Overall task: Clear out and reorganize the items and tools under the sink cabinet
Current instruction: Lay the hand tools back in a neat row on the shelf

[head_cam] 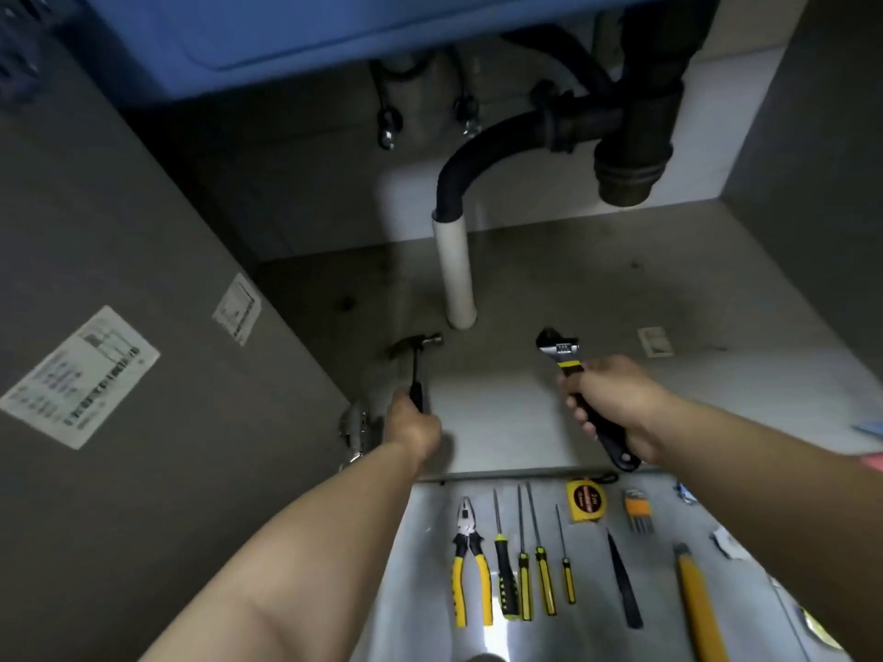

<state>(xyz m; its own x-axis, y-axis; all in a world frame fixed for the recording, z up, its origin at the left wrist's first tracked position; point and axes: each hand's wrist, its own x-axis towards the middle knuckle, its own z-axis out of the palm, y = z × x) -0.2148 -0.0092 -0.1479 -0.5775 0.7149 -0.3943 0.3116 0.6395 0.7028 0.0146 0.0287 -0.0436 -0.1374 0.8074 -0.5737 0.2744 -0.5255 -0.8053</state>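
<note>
Head view, looking into the open under-sink cabinet. Left hand (412,425): fingers clenched round the lower end of the black handle of a claw hammer (416,360). The hammer head points away from the person, over the cabinet floor (597,289) and just in front of the white drain pipe (456,274); cannot tell whether the head touches the floor. Right hand (616,403): fingers wrapped round the black handle of an adjustable wrench (566,358). Its jaw end, with a yellow band, points toward the back of the cabinet, and its tail end sticks out below the palm at the cabinet's front edge. The two hands are well apart, each with its own tool. Above, a black hose (478,150) curves down into the white pipe and joins a dark drain trap (630,150) under the blue sink underside (334,35). The cabinet door (143,470) stands open at the left and carries two paper labels. In front of the cabinet, on a grey surface (420,566), tools lie in a row, handles toward the person: yellow-handled pliers (470,561), four screwdrivers (542,566) side by side, a yellow tape measure (585,500), an orange hex key set (638,511), a slim black tool (621,580) of unclear type, and a yellow-handled tool (697,604) partly hidden by the right forearm.
</note>
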